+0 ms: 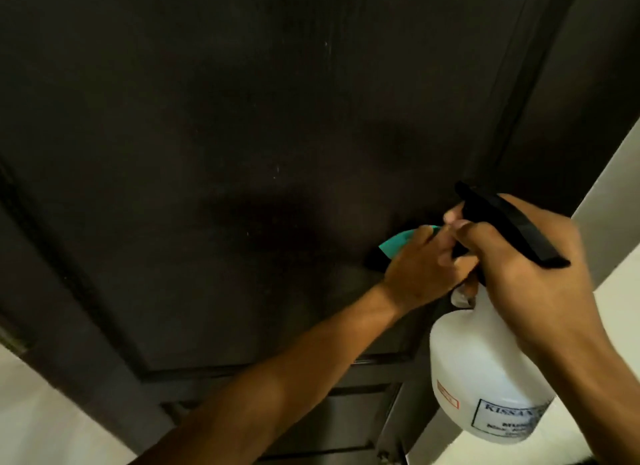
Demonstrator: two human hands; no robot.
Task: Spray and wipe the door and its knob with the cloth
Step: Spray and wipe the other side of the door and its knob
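Fingers [429,246] of the left hand [420,269] curl over a teal cloth [398,242], pressing it against the dark door [207,135] low on its right side; only a corner of the cloth shows beyond the knuckles. The right hand [526,267] grips the neck of a white spray bottle [485,378], its fingers wrapped below the black trigger head [512,225], nozzle aimed toward the door. The bottle body is opaque; its contents cannot be told. A printed label sits near its base. The door is dark brown, panelled, with faint pale specks on its face. The knob is hidden. Pale wall [613,187] borders the door at right.
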